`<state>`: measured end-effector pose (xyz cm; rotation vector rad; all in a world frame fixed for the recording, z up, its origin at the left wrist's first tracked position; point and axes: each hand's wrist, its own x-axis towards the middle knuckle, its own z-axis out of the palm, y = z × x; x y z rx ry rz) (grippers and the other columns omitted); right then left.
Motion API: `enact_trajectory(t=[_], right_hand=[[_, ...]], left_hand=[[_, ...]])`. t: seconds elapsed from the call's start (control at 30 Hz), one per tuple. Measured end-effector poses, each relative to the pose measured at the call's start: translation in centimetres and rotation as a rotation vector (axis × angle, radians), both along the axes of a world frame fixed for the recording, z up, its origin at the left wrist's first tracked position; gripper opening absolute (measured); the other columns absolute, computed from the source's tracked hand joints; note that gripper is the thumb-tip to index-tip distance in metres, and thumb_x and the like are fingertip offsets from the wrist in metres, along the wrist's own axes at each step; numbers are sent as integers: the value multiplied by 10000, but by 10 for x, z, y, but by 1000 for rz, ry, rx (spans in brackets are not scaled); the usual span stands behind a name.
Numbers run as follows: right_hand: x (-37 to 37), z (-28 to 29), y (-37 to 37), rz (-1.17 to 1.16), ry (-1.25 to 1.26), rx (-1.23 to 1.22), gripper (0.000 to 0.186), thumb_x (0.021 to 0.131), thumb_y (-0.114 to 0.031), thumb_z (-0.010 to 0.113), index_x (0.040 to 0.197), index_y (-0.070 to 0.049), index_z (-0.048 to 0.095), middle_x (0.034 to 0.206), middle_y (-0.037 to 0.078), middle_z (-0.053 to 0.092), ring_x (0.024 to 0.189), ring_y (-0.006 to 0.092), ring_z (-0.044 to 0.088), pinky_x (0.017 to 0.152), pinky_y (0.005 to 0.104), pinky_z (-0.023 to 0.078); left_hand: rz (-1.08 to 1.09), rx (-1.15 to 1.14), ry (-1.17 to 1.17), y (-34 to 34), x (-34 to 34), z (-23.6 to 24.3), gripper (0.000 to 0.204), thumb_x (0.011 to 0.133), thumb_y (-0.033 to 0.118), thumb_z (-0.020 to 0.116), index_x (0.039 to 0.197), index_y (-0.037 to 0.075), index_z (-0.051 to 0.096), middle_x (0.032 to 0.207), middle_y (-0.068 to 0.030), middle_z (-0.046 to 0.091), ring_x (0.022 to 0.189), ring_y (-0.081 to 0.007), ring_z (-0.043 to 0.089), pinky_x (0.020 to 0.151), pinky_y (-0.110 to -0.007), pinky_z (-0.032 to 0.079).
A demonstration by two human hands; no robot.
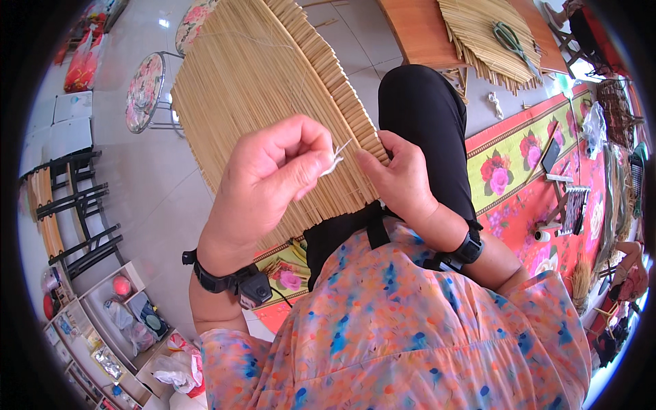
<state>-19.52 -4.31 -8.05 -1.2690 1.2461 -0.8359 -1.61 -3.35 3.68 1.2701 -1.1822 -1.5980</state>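
Note:
A large mat of pale straw stalks lies aslant in front of me, over my lap. A thicker rolled border of cut stalk ends runs down its right side. My left hand is above the lower part of the mat, thumb and forefinger pinched on a white thread. A short, thin end sticks out of the pinch; whether it is thread or a needle cannot be made out. My right hand grips the mat's right border between thumb and fingers, the fingertips partly hidden behind it.
An orange-brown wooden table at the far right bears another straw piece and green-handled scissors. Floral stools stand left, near folded black-framed furniture. A flowered red mat covers the right floor. Drawers with bags are lower left.

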Motion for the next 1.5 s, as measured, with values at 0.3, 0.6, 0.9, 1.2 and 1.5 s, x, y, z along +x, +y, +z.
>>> enact_trajectory(t=[0.3, 0.6, 0.9, 1.2, 1.5], right_hand=[[-2, 1, -1, 21, -11, 21, 205, 813, -145, 666, 835, 54, 618, 633, 77, 579, 584, 79, 498, 542, 287, 450], [-1, -10, 1, 16, -86, -18, 250, 827, -101, 645, 1029, 44, 618, 803, 79, 650, 648, 93, 567, 598, 269, 478], [-7, -10, -3, 85, -129, 85, 355, 861, -108, 582, 1198, -5, 537, 841, 83, 637, 398, 111, 483, 311, 269, 353], [-3, -9, -1, 143, -290, 116, 214, 863, -89, 604, 1031, 43, 585, 851, 64, 630, 792, 97, 574, 718, 258, 471], [-28, -8, 28, 205, -423, 79, 216, 870, -41, 601, 1075, 26, 588, 896, 30, 625, 792, 88, 572, 710, 243, 474]], left_hand=[[-241, -252, -391, 15, 18, 2, 113, 865, 62, 636, 945, -5, 592, 886, -34, 576, 653, -83, 531, 574, -211, 431], [607, -363, -1250, 41, 156, -116, 473, 864, 178, 639, 1290, 28, 497, 1334, -225, 467, 1297, -363, 382, 1045, -433, 360], [1009, 724, -470, 127, 217, -213, 761, 914, 605, 413, 1333, -30, 429, 1275, -218, 531, 1093, -351, 568, 998, -497, 384], [1324, 287, 46, 166, 273, -301, 494, 1013, 365, 332, 1171, -44, 560, 1063, -160, 653, 929, -276, 646, 823, -412, 529], [1426, 65, 241, 133, 246, -210, 412, 995, 322, 412, 1085, -41, 585, 1007, -145, 669, 854, -284, 660, 759, -405, 549]])
